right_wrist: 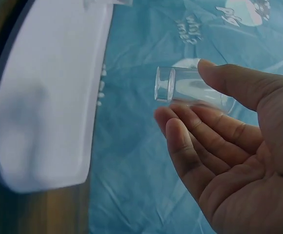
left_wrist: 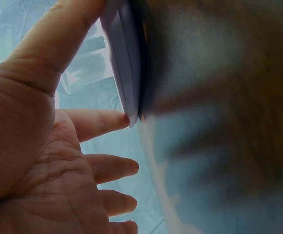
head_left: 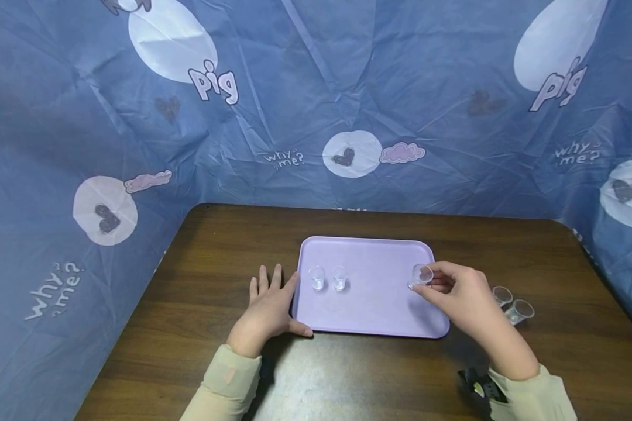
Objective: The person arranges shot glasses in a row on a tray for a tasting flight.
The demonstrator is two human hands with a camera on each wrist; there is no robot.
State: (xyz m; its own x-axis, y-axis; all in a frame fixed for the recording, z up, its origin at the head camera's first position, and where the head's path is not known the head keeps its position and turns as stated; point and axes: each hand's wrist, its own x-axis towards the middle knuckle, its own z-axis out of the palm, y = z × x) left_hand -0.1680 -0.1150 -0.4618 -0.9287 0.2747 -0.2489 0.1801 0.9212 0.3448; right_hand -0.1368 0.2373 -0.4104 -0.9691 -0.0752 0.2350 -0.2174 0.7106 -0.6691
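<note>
Nearest, two pale green sleeves, plus a black strap at the right wrist, details too small to tell. Under everything, a brown wood-grain tabletop, glossy with reflected light at front.

Rests left hand at the left end of a light purple rectangular tray with rounded corners and raised rim. Fingers straight and spread wide, holding nothing. Touches tray edge with index finger and thumb, thumb at the near left corner; other fingers stretched out over the tabletop, free of the tray.

To the right of the tray, beside the right forearm, two small clear round cups on the tabletop, close together, one partly hidden; cannot tell if touching.

Pinches a small clear cylindrical cup with right hand, thumb on one side, fingers curled on the other, opened only to cup width. Holds it above the tray's right end, thick base downward, apart from the tray in the right wrist view.

On the tray's left half, two more small clear cups, upright side by side, slightly apart.

Farthest, a creased blue backdrop sheet around the tabletop, printed with white ovals, grey hearts, pink clouds, "pig" and "why me?" lettering.
</note>
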